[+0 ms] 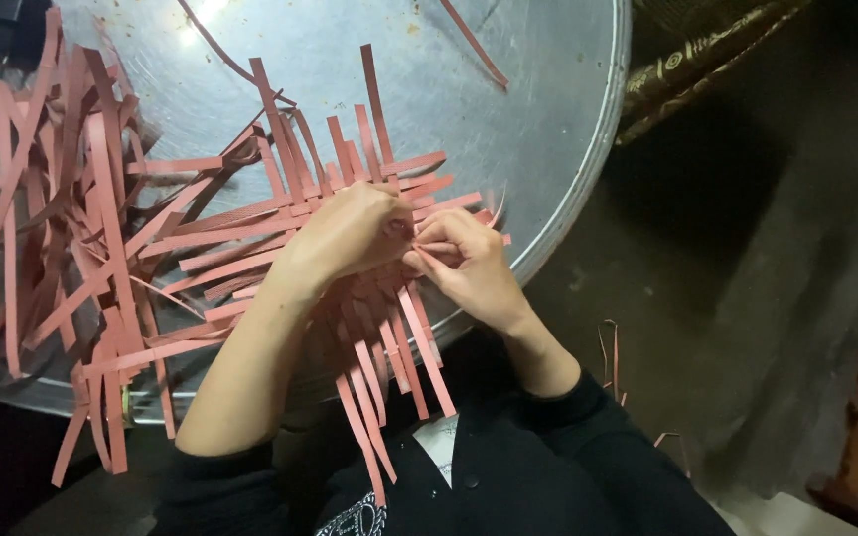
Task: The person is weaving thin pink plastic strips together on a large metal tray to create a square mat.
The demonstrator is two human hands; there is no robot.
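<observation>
A loose woven mat of thin red strips (280,213) lies on a big round metal tray (538,109). My left hand (345,238) presses down on the middle of the weave, fingers curled over the strips. Right beside it, my right hand (469,263) pinches one red strip at the mat's right edge, fingertips touching those of the left hand. Strip ends (379,397) hang off the tray's near rim toward my dark sleeves.
A heap of loose red strips (62,218) covers the tray's left side. A few stray strips (610,347) lie on the dark floor to the right. A patterned dark object (707,50) sits beyond the tray's right rim.
</observation>
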